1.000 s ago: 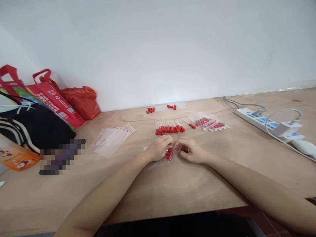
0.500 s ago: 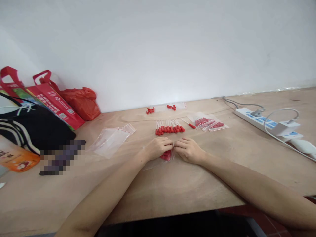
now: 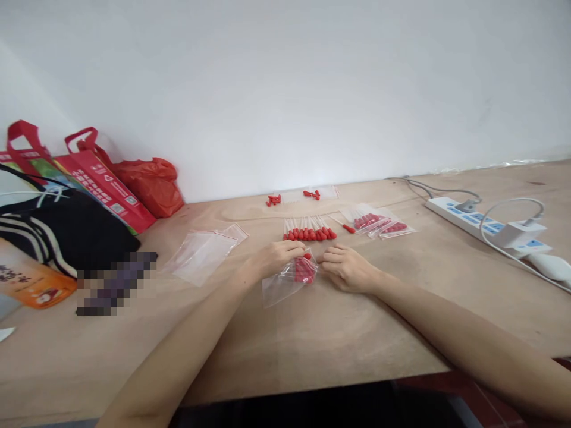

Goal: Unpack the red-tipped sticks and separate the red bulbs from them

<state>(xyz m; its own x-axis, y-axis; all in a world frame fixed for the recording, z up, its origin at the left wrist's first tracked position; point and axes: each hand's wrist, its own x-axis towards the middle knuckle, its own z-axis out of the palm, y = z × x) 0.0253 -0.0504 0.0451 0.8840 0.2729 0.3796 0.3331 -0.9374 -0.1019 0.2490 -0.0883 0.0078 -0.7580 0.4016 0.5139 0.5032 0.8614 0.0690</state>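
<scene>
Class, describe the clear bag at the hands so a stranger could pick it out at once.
On the wooden table, find the left hand. Partly beneath it lies the clear bag, red pieces showing inside. Unlike the filled bags farther back to the right, it has a hand on it.

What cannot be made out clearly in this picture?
- Head view: grip of left hand on clear bag, hidden by the hand.
- Head view: dark object, blurred by pixel blocks.
- Head view: orange package, cut off by left edge.
- Head view: contents of red plastic bag, hidden by its sides.
</scene>
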